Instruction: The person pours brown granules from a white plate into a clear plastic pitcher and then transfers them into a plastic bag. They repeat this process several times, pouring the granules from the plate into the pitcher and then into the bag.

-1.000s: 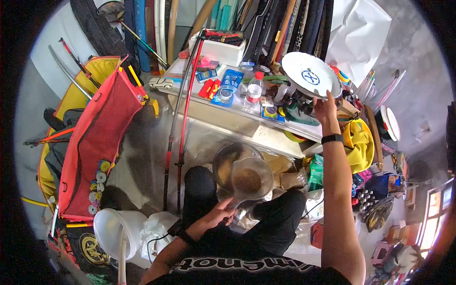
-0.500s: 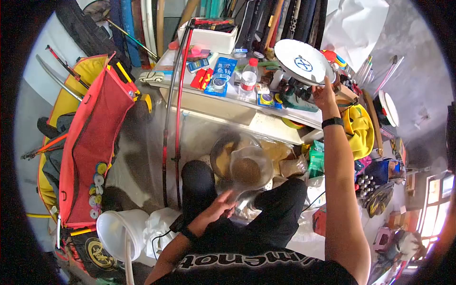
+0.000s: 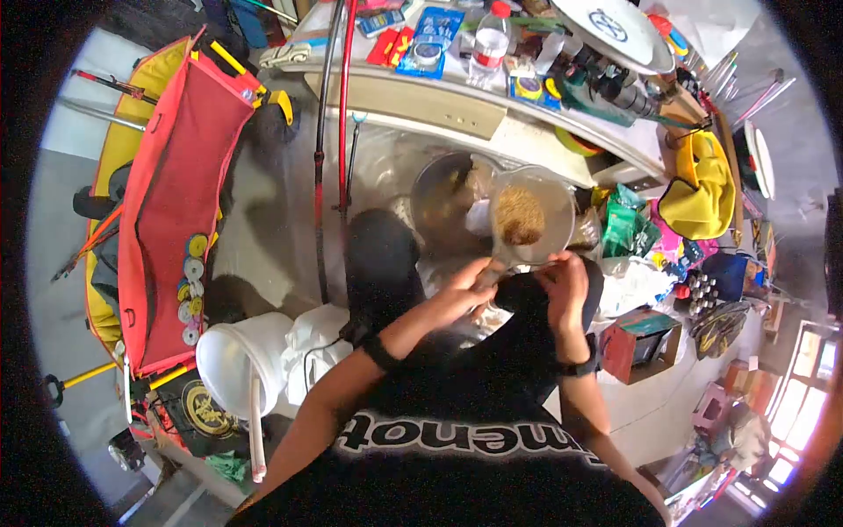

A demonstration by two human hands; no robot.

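A translucent round scoop (image 3: 562, 211) with a short handle holds brown granular material (image 3: 520, 215). My left hand (image 3: 464, 294) is closed round its handle. At the scoop's near rim, my right hand (image 3: 565, 285) has its fingers curled and pinched against the edge; the exact contact is partly hidden. Left of the scoop and below it, a round basin (image 3: 421, 202) sits on the floor between my knees, partly covered by the scoop. The white dish (image 3: 606, 31) with a blue mark stands on the cluttered table, away from both hands.
Red and black poles (image 3: 341, 132) stand upright before the table (image 3: 413, 101). A water bottle (image 3: 490, 44) and packets lie on it. To the left are a red mesh bag (image 3: 189, 202) and a white bucket (image 3: 228, 360). Green bags (image 3: 625, 224) and an open box (image 3: 641, 347) lie right.
My right hand has come down from the white dish on the table to the scoop's rim. The scoop, in my left hand, has shifted right and tilted; the view has dropped lower.
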